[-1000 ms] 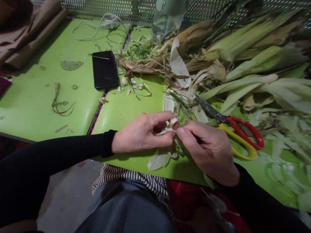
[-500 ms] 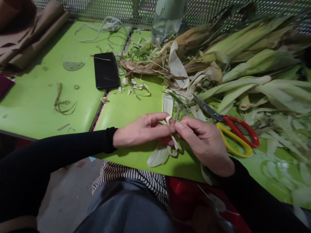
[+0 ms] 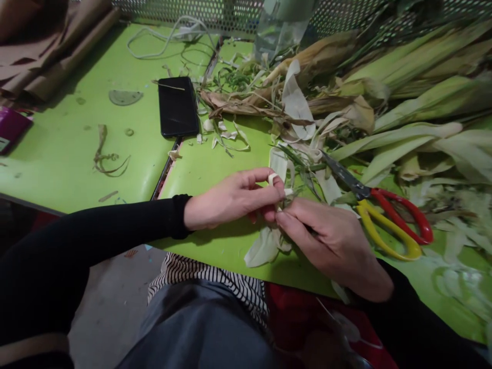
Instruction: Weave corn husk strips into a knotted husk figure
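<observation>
A pale, narrow strip of corn husk loops over the forefinger of my left hand, and the thumb presses it there. My right hand is closed in a pinch close by, its fingertips at the lower part of the strip just below the left fingers. What lies between the right fingertips is mostly hidden. Under both hands, a wider pale husk piece rests on the green table. Scissors with one red and one yellow handle lie right of my right hand, blades pointing up and left.
A black phone, a green protractor and a white cable lie on the green table. Corn husks pile up at the right, before a clear bottle. Brown paper fills the far left corner.
My right hand has moved down and slightly right, away from the left forefinger. The strip's loop over the left forefinger is tighter. The whole view has shifted a little.
</observation>
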Tool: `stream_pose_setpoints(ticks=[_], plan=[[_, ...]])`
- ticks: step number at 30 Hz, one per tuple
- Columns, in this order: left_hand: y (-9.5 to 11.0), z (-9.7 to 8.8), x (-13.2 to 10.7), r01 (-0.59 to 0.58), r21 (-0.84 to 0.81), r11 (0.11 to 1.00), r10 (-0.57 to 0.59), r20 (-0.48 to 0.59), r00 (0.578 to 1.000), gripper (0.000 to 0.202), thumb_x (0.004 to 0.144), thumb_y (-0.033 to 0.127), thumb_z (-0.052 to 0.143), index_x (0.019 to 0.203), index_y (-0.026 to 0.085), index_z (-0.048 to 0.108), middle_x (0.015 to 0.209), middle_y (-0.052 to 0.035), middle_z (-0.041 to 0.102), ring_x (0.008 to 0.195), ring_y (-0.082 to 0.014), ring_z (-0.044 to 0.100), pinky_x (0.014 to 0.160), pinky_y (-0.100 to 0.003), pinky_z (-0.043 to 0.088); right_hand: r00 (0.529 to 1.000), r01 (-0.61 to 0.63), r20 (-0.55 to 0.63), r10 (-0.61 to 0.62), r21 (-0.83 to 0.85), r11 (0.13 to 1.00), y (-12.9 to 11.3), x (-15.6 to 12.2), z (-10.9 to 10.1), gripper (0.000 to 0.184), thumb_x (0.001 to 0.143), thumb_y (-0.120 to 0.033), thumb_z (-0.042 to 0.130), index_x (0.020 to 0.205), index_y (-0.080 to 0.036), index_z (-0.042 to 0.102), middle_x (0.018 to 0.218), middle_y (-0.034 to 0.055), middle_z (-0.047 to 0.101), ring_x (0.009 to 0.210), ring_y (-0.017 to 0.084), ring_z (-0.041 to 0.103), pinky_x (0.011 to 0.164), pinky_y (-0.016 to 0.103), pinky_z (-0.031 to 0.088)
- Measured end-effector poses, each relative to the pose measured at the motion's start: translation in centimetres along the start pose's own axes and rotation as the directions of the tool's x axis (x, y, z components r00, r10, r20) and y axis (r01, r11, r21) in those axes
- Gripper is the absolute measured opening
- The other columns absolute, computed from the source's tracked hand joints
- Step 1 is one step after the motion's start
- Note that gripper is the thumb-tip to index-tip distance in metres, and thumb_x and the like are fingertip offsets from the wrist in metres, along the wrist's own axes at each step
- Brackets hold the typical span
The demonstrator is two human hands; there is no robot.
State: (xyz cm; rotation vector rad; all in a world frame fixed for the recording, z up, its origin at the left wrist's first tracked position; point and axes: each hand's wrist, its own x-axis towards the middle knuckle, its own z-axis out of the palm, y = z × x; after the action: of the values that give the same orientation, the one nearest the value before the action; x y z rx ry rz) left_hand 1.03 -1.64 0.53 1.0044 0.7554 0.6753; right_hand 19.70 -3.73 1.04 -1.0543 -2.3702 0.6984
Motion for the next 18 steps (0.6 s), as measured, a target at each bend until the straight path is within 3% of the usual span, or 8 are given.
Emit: stream_pose_setpoints(ticks=[4,7,10,13,15,18], plan=[[0.4,0.4,-0.5,-0.018,0.035,0.999,0.016,0.053,0.998,0.021,0.09,0.03,0.062,0.077,0.017,0.05,0.055,0.007,0.051,0.048,-0.0038,0.044,0.049,-0.017,0.039,0.987,0.147,0.065,-0.146,-0.016,0.989,0.1,-0.4,0.0,0.026,0.095,-0.022,0.05,0.072,-0.024,0.06,0.061,-0.0004,0.056,0.057,0.014,0.05,0.057,0.03,0.038],[0.2,0.3,-0.4,0.009,-0.014,1.0,-0.009,0.045,0.999,0.021,0.088,0.03,0.065,0.078,0.018,0.051,0.056,0.0061,0.054,0.049,-0.0045,0.048,0.052,-0.018,0.041,0.986,0.149,0.069,-0.15,0.01,0.989,0.5,-0.5,0.2,0.025,0.095,-0.023,0.05,0.072,-0.024,0.061,0.062,-0.0003,0.057,0.057,0.014,0.05,0.056,0.03,0.037],[-0.2,0.0,0.2,0.024,-0.14,0.99,-0.03,-0.036,0.999,0.014,0.09,0.025,0.059,0.079,0.017,0.053,0.061,0.0037,0.058,0.055,-0.0058,0.054,0.057,-0.019,0.044,0.998,-0.061,-0.004,0.061,0.095,0.994,0.8,-0.5,0.4,0.03,0.095,-0.033,0.053,0.068,-0.024,0.059,0.058,-0.0013,0.053,0.052,0.013,0.047,0.053,0.029,0.035],[-0.7,-0.3,0.9,-0.083,-0.273,0.958,0.033,-0.185,0.982,0.015,0.087,0.022,0.062,0.077,0.018,0.053,0.062,0.0057,0.051,0.059,-0.0063,0.054,0.058,-0.018,0.041,0.943,-0.322,0.043,0.33,0.362,0.875,1.1,-0.4,0.7,0.039,0.096,-0.054,0.048,0.078,-0.023,0.063,0.063,0.0003,0.059,0.053,0.013,0.05,0.049,0.028,0.038],[-0.8,-0.2,1.1,-0.133,-0.3,0.945,0.077,-0.192,0.978,0.014,0.085,0.022,0.066,0.078,0.018,0.055,0.065,0.0061,0.05,0.058,-0.0054,0.049,0.058,-0.019,0.038,0.908,-0.38,0.031,0.419,0.485,0.788,1.2,-0.1,0.9,0.044,0.093,-0.063,0.049,0.092,-0.022,0.065,0.07,0.0013,0.064,0.055,0.013,0.053,0.047,0.026,0.04],[-0.8,0.0,0.8,-0.165,-0.265,0.95,0.136,-0.127,0.983,0.015,0.086,0.027,0.068,0.081,0.017,0.057,0.071,0.0049,0.054,0.063,-0.0063,0.049,0.063,-0.021,0.04,0.886,-0.361,-0.062,0.459,0.528,0.768,1.3,0.5,1.3,0.041,0.088,-0.063,0.057,0.094,-0.022,0.063,0.062,-0.0024,0.059,0.047,0.01,0.049,0.041,0.024,0.038]])
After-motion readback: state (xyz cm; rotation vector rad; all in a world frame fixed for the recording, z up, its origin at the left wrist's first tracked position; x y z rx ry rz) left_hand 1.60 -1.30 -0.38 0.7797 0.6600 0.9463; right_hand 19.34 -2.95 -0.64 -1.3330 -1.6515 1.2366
